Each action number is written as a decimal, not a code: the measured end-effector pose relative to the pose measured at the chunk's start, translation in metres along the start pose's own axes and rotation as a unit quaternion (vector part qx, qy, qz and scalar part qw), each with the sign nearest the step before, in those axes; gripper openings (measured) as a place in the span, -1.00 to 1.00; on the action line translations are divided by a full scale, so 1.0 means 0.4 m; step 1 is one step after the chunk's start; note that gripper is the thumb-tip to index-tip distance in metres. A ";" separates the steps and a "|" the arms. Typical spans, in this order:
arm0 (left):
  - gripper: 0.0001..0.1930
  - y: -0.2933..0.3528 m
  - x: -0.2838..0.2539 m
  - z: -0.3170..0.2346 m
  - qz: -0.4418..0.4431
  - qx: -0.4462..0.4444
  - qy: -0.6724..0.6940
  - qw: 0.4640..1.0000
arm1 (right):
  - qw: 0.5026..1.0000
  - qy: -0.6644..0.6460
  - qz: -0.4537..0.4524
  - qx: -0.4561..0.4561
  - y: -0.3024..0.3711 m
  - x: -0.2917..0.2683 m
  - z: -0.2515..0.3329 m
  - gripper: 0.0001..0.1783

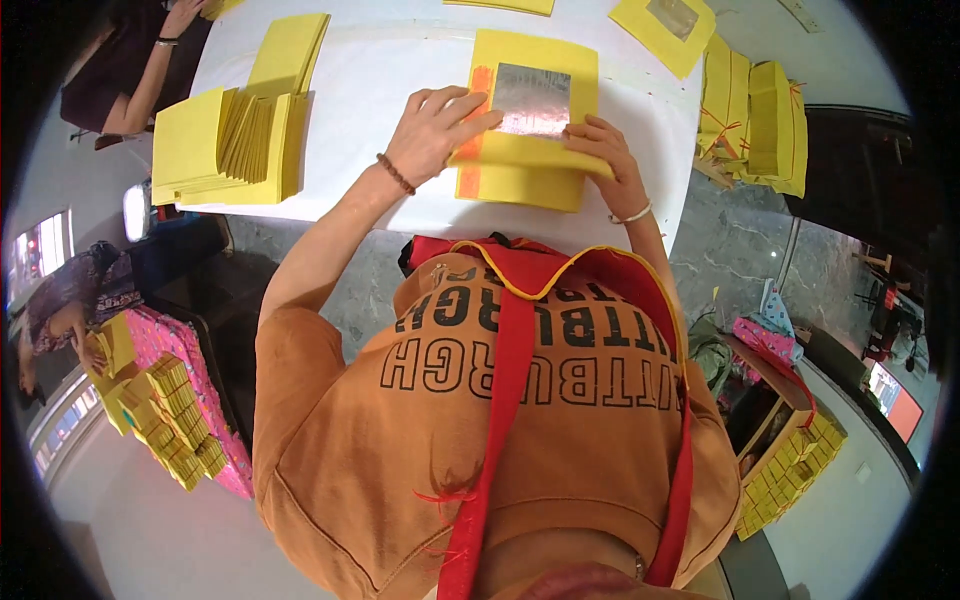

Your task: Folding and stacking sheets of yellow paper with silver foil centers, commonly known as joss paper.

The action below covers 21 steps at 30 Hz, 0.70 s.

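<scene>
A yellow paper sheet (540, 155) with a raised, curled near edge lies on top of more yellow paper (520, 190) on the white table. It bears a shiny silver foil square (535, 100) and an orange strip (480, 85) along its left side. My left hand (440, 125) holds the curled edge at its left end, with some fingers reaching over the orange strip and its thumb hidden. At the right end, my right hand (605, 155) is closed round the same edge, its fingers beside the foil.
Stacked yellow paper (230, 145) stands on the left of the white table (370, 75). Another foil-marked sheet (665, 30) lies at the far right corner. Yellow bundles with red ties (755, 125) sit beyond the right edge. Another person's arm (145, 90) shows at far left.
</scene>
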<state>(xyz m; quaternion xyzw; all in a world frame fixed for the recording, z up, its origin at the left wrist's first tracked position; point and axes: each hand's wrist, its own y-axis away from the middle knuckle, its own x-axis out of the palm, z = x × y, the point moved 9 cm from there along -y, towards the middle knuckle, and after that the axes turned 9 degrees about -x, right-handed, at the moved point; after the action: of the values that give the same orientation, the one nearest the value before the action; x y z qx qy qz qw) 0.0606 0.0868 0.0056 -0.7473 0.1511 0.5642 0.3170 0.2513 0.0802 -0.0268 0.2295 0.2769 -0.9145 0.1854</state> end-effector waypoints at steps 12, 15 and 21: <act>-0.67 0.098 0.003 -0.030 0.049 -0.022 0.156 0.986 | 0.983 0.159 0.075 -0.045 0.024 0.036 0.122 -0.77; -0.80 0.062 0.000 0.008 0.018 -0.090 0.257 0.962 | 0.995 0.082 0.004 0.064 0.046 0.028 0.038 -0.81; -0.73 0.077 0.162 0.123 0.087 -0.433 0.484 0.756 | 0.956 -0.034 -0.129 0.261 0.036 0.017 -0.038 -0.68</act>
<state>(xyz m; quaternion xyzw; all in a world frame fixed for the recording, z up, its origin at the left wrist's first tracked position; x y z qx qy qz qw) 0.0265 0.1036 -0.0724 -0.9617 0.0882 0.1580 -0.2057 0.2570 0.0767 -0.0477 0.2013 0.0489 -0.9783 0.0087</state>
